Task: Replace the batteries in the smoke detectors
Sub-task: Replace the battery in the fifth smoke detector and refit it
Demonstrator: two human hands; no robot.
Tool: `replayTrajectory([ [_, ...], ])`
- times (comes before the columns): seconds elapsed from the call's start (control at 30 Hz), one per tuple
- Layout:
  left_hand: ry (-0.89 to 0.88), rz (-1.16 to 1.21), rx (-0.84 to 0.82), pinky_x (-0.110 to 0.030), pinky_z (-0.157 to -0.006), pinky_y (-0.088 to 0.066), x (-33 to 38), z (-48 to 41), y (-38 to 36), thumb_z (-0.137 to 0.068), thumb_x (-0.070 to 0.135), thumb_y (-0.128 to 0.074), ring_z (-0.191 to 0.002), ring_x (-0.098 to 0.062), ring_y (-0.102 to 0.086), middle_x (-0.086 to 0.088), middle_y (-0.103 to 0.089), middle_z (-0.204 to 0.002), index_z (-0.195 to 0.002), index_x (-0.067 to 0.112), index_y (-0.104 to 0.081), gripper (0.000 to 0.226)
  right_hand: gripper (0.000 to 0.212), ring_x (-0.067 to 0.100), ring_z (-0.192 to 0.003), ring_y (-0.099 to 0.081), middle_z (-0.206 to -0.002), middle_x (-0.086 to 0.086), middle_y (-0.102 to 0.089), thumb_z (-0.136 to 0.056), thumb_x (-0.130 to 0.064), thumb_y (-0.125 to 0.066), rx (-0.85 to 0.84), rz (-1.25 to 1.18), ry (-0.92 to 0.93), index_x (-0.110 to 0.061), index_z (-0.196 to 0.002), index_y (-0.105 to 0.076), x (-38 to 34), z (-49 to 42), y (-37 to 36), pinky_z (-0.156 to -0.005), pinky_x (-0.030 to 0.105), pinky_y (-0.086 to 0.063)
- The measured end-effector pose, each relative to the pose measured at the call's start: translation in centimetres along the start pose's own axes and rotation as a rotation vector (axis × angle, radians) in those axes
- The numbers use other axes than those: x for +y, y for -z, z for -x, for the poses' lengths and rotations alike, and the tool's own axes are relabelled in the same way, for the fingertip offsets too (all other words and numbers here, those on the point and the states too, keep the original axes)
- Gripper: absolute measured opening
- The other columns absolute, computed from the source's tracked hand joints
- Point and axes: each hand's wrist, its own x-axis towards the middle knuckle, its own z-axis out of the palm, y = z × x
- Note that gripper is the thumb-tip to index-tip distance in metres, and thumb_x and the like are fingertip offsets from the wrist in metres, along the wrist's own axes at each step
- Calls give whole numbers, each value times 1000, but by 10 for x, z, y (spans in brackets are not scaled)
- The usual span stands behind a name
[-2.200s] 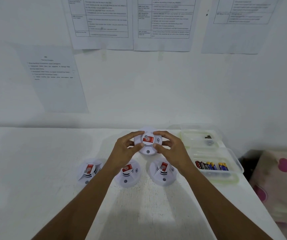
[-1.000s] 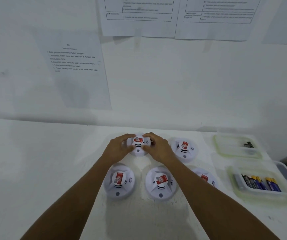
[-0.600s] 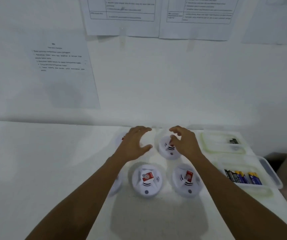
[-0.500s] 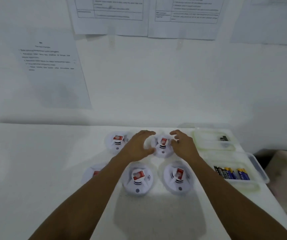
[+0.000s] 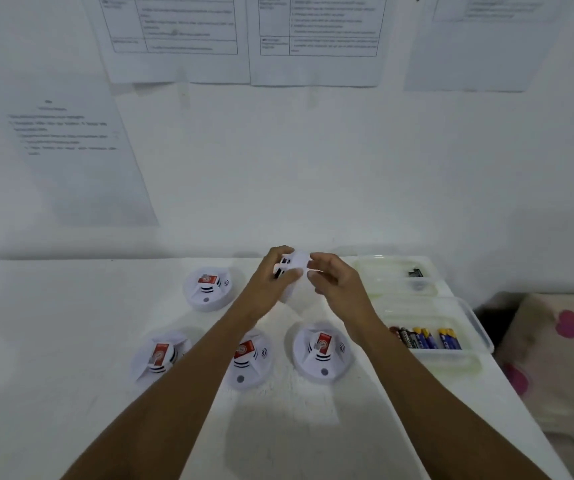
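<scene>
Just above the middle of the frame, lifted off the table [image 5: 70,323], is the smoke detector [image 5: 298,263] I am working on, tipped on edge so that a few dark slots face me. My left hand [image 5: 273,282] is clamped on it, thumb across the near face and fingers curled over the top rim. My right hand [image 5: 339,284] sits close beside it with curled fingertips [image 5: 314,258] at the detector's right rim; I cannot tell whether they pinch the rim or only touch it.

I judge this to be a light, hollow shell of stiff plastic, smooth enough to slip if I hold it loosely. The rim looks like the place to take hold, one hand on each side, so the two halves can be twisted against each other. I would keep pressure off the vented centre and go gently, since thin clips inside could snap.

Four other detectors lie flat lower down: one left of the hands [image 5: 208,287] and three in a row [image 5: 159,355] [image 5: 249,358] [image 5: 322,351] below. At the right, a clear tray [image 5: 472,323] holds the batteries [image 5: 424,338], small, hard and likely to roll. Above it, a second tray [image 5: 375,268] holds a small dark item [image 5: 414,272] that I cannot identify.
</scene>
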Motion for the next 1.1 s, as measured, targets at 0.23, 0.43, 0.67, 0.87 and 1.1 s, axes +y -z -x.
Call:
replayTrajectory([
  [0.23, 44, 562, 140, -43, -89, -53, 19, 19, -17, -98, 48, -44, -117, -27, -60, -10, -59, -131, -134, 26, -50, 44, 43, 4, -108, -61, -125, -8, -62, -87, -17, -70, 51, 170, 235, -20, -129, -61, -12, 21, -22, -87, 20, -54],
  [0.43, 75, 749, 113, -41, -88, -50, 34, 30, -21, -89, 48, -50, -103, -24, -60, -4, -63, -115, -124, 29, -57, 41, 44, 2, -100, -62, -114, -13, -65, -77, -17, -77, 116, 152, 245, -24, -118, -62, -30, 31, -29, -80, 11, -50],
  [0.67, 98, 786, 54, -38, -86, -48, 30, 37, -14, -90, 46, -49, -105, -25, -58, -4, -62, -112, -114, 28, -59, 31, 41, 6, -97, -65, -107, -10, -69, -72, -21, -77, 66, 300, 309, -21, -110, -65, -31, 35, -26, -81, 15, -54],
  [0.87, 124, 905, 82, -55, -98, -44, 17, 33, 11, -94, 47, -43, -111, -28, -59, -7, -62, -128, -127, 27, -55, 40, 13, -1, -66, -65, -73, -9, -72, -82, -5, -68, 165, 290, 339, -17, -84, -74, -29, 9, -2, -63, 12, -50],
  [1.1, 203, 1031, 142, -57, -91, -48, -2, 33, 36, -99, 48, -38, -128, -36, -49, -9, -55, -139, -138, 28, -53, 46, 21, 14, -88, -70, -98, 2, -76, -89, -2, -60, -61, 683, 122, -13, -95, -78, 17, -51, 12, -75, 19, -48],
])
